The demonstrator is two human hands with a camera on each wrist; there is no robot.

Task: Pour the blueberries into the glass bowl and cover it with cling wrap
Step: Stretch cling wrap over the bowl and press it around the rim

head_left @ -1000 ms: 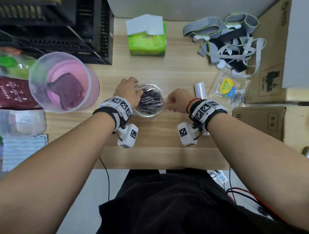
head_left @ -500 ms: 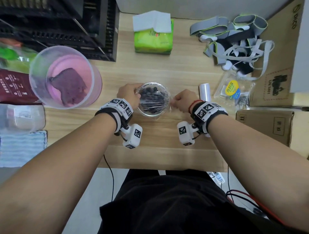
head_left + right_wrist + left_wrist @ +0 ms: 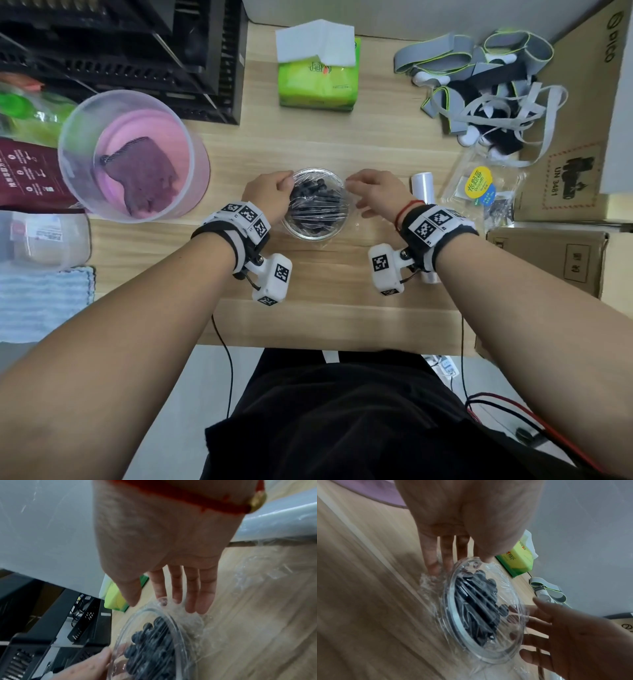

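1. Centre of the tabletop: the glass bowl sits between both hands, blueberries already inside, cling wrap stretched over the rim.
2. Left hand is on the bowl's left side, fingers straight and pointing down along the wall – likely smoothing the film edge down so it sticks. Grasping nothing.
3. Right hand mirrors it on the right, fingers extended, tips at the bunched film beside the bowl; not clenched, nothing held.
4. Hands on opposite sides – probably so the bowl stays put while the wrap is pressed.
5. Loose film lies crumpled on the wood around the base, so sealing looks unfinished.
6. Cling wrap roll lies just right of the right hand, parked within reach.
7. Pour step looks done; tucking remains.
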